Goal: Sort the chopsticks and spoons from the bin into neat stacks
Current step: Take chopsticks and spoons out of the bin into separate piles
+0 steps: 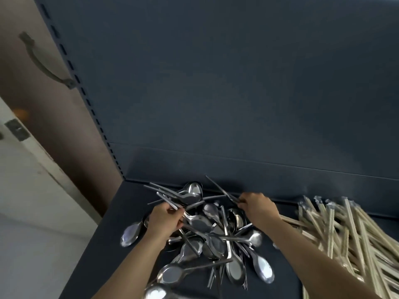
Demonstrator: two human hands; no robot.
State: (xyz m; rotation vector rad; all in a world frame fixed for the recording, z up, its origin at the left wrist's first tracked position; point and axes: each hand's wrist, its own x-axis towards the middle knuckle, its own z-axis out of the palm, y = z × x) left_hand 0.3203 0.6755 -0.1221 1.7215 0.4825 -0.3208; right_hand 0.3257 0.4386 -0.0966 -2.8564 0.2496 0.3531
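The person is picking metal chopsticks out of the mixed heap, so the sorting looks to be in its middle stretch rather than near its end. The left hand (165, 221) is gripping a gathered bundle of metal chopsticks (164, 194), fingers curled round them, their ends fanning out toward the far left over the heap. The right hand (258, 207) is reaching to the far side of the heap and pinching a single metal chopstick (220, 188) that is pointing up and to the far left. The spoons (211, 240) are lying tangled with more thin chopsticks in the middle of the dark shelf (103, 266), between the two forearms, with one spoon (130, 234) lying apart at the left. A loose pile of pale chopsticks (345, 234) is sitting on the right of the shelf, criss-crossed rather than neat. No bin is showing. The next move is probably calling for the right hand to draw its chopstick clear without dragging spoons along, and to pass it into the left hand's bundle so the ends line up. The spoons are waiting to be nested, and the pale pile is wanting straightening.
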